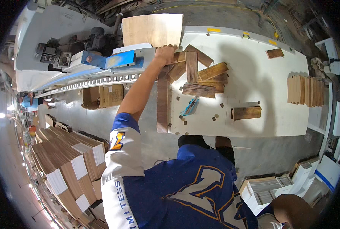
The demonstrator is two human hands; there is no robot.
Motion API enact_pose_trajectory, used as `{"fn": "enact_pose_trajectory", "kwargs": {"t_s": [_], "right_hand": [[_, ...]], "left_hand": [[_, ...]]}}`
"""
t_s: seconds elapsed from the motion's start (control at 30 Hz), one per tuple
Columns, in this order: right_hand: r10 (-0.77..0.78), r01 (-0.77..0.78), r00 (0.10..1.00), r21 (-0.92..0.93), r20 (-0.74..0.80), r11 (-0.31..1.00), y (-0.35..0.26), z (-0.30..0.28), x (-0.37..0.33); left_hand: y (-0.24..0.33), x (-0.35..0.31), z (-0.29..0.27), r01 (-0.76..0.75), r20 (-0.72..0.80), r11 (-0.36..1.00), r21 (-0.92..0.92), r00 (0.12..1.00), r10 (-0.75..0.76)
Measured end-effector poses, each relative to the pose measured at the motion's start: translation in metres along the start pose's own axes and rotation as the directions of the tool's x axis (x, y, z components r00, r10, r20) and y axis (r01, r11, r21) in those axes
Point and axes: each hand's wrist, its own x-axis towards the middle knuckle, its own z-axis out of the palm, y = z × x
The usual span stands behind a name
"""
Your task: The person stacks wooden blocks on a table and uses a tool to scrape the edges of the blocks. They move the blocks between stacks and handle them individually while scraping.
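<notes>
My left hand reaches far forward, its fingers bent round the near right corner of a light wood panel beside the machine. What lies under the palm is hidden. Close to its fingers, a loose pile of short brown wood strips covers the white table's left part. A long dark wood board runs along that table's left edge. A blue utility knife lies near the pile among several tiny dark square chips. My right arm shows at the lower right, but its hand is out of sight.
The white table bears a short strip pair, a lone strip and a row of stacked pieces. A machine with a blue guard stands left. Stacked panels and a cardboard box sit on the floor.
</notes>
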Motion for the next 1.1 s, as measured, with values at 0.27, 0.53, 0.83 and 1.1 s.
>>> {"fn": "enact_pose_trajectory", "kwargs": {"t_s": [0.27,0.53,0.83,1.1], "right_hand": [[-0.004,0.005,1.000,0.089,-0.016,0.996,-0.004,0.002,-0.012],[-0.010,0.011,1.000,0.064,-0.016,0.998,-0.004,0.005,-0.018],[-0.012,0.012,1.000,0.070,-0.004,0.997,-0.002,0.007,-0.021],[0.026,-0.026,1.000,0.046,0.004,0.999,-0.002,0.005,-0.025]], "left_hand": [[-0.002,0.012,0.052,0.031,0.025,0.999,-0.015,0.999,-0.030],[0.002,0.007,0.038,0.214,0.028,0.948,-0.235,0.977,-0.213],[0.047,0.006,0.093,0.208,-0.006,0.903,-0.376,0.974,-0.227],[0.110,-0.013,0.102,-0.063,-0.083,0.814,-0.578,0.996,0.018]]}}
